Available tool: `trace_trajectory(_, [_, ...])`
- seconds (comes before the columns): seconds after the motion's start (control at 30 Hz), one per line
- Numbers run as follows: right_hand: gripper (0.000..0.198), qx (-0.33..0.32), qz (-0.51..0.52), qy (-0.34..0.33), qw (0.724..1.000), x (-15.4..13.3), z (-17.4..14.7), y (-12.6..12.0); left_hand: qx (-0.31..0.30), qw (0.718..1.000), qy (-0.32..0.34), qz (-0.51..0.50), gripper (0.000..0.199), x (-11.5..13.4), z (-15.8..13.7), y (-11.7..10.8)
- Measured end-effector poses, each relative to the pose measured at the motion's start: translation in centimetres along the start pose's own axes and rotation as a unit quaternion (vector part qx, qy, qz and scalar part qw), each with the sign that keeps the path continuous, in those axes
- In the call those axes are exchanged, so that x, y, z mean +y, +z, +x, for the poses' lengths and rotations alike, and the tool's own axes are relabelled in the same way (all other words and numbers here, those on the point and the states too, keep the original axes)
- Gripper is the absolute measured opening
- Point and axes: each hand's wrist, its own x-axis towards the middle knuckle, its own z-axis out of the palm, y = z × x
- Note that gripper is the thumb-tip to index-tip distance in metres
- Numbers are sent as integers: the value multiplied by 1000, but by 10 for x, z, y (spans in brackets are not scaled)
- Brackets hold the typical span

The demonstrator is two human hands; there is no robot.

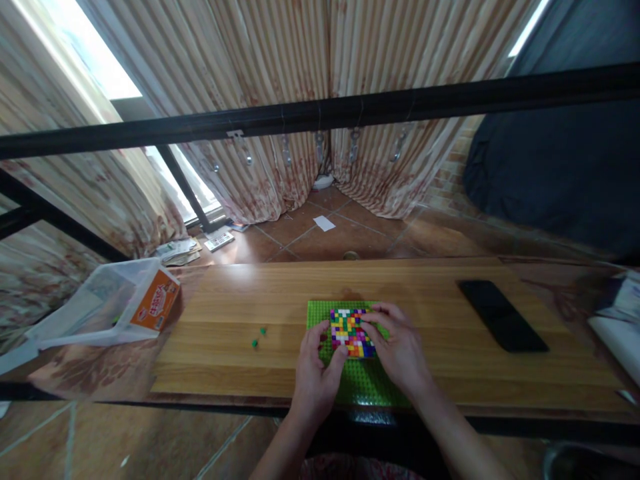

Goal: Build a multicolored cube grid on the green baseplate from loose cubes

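Observation:
A square panel of small multicoloured building bricks (345, 326) lies over a green studded baseplate (370, 387) on the wooden board. My left hand (317, 367) grips the panel's left side, its thumb at the lower edge and its fingers along the left edge. Over the panel's upper right part, my right hand (400, 343) is closed, thumb and fingertips together at the brick surface. Whatever sits between those fingertips is too small to make out. Two little green bricks, one nearer (255, 343) and one farther (263, 331), lie loose to the left of the baseplate.
A black phone (503, 315) lies on the right of the wooden board (225, 373). A clear plastic bin with an orange label (156, 300) rests on its side at the left. Beyond the board, a black metal bar (300, 119) crosses in front of curtains (260, 60).

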Motion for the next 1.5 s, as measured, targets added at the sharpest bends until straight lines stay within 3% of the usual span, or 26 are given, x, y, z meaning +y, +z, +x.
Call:
trace_trajectory(0.2, [15,13,123,92,988,6,0,10,-4,999,-23,-33,43,-4,-1,7])
trace_trajectory(0.27, [18,19,200,143,969,7,0,15,-1,999,-28,-39,42,-4,-2,8])
trace_trajectory(0.43, [35,45,370,262,890,3,0,24,4,999,-26,-46,41,-5,-3,9])
trace_trajectory(0.7, [43,40,448,301,841,0,0,25,-1,997,-45,-64,41,-2,-2,10])
trace_trajectory(0.87, [34,38,455,296,839,0,-1,24,0,997,-54,-59,43,-1,-3,9])
trace_trajectory(1.2, [40,25,425,310,850,-5,-3,30,9,999,-25,-36,47,-6,-5,11])
trace_trajectory(1.5, [35,22,408,292,865,-4,-3,32,0,1000,5,14,50,-2,-8,12])
